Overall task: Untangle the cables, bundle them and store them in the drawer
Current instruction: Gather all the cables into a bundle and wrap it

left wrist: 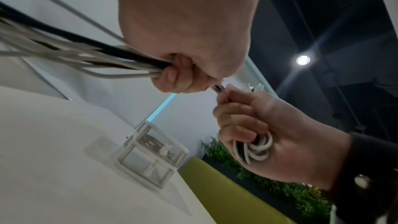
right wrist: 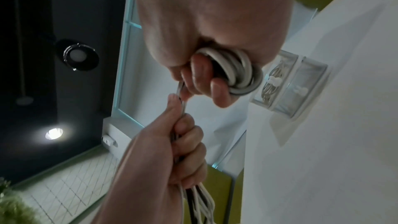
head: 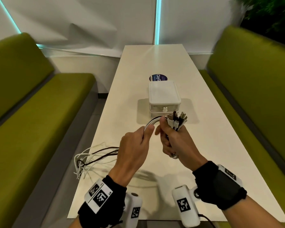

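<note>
Several white and black cables (head: pixel 95 155) run as one bunch through both fists above the white table (head: pixel 155 63). My right hand (head: pixel 173 139) grips the bunch with the plug ends (head: pixel 178 120) sticking up; folded loops (right wrist: pixel 239 71) show under its fingers. My left hand (head: pixel 138 145) grips the same cables (left wrist: pixel 86 57) just left of it, and their loose tails fan out past the table's left edge. A small white two-drawer box (head: pixel 164 97) stands just beyond the hands, both drawers pushed in; coiled cable (right wrist: pixel 272 81) shows through one clear front.
Green bench seats flank the table on the left (head: pixel 31 129) and right (head: pixel 253 96). A round dark sticker (head: pixel 158 78) lies behind the drawer box. White wall panels (head: pixel 89 22) close the far end, with foliage (head: pixel 273 14) at the upper right.
</note>
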The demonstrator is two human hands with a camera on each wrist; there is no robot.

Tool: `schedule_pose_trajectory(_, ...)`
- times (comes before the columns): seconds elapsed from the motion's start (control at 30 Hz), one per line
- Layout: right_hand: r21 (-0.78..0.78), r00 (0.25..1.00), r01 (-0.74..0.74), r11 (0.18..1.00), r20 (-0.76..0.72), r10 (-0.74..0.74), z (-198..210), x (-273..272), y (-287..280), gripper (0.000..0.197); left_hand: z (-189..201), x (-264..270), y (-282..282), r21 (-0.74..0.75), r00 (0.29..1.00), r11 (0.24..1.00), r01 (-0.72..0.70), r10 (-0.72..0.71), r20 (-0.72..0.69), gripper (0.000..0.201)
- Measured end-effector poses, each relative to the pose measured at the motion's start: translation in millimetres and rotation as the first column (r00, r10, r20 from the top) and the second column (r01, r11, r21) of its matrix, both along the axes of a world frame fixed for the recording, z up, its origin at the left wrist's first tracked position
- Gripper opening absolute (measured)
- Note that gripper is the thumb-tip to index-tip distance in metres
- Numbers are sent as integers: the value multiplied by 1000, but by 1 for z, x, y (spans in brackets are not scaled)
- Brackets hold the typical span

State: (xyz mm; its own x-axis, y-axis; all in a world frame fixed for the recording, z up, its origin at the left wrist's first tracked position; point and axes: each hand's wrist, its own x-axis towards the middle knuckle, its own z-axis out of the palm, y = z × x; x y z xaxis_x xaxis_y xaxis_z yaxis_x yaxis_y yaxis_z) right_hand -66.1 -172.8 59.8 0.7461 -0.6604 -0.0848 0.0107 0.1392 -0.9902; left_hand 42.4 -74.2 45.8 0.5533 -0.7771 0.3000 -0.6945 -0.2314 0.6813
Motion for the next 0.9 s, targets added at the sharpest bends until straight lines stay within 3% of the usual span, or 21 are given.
schedule_pose_trajectory(0.13,-108,995,-40,993,-100,30,-2,3,2,52,2,-4,-6,-35,996,998,53,-55,-64,48)
schedule_pose_trajectory(0.27,-3,995,-89,996,-48,89,0,3,4,42,5,-8,-9,-18,982,994,107,-109,-155,48)
schedule_pose_trajectory(0.4,110,992,-121,987,60,115,-3,4,7,54,5,-12,-8,-51,947,986,158,-166,-276,49)
schedule_pose_trajectory(0.57,162,990,-140,977,41,135,-2,3,8,59,10,-17,-6,-67,847,973,222,-226,-482,61)
schedule_pose_trajectory(0.63,209,987,-160,965,65,150,-1,4,8,58,16,-18,-8,-30,837,963,269,-249,-488,62)
schedule_pose_trajectory(0.7,241,982,-189,952,74,177,0,5,8,57,13,-17,-12,1,830,956,295,-255,-496,44)
schedule_pose_trajectory(0.8,251,972,-233,940,77,221,1,7,7,57,2,-12,-17,42,848,953,299,-246,-469,47)
schedule_pose_trajectory(0.9,279,967,-252,927,97,234,4,8,8,55,4,-10,-16,58,860,946,320,-264,-436,37)
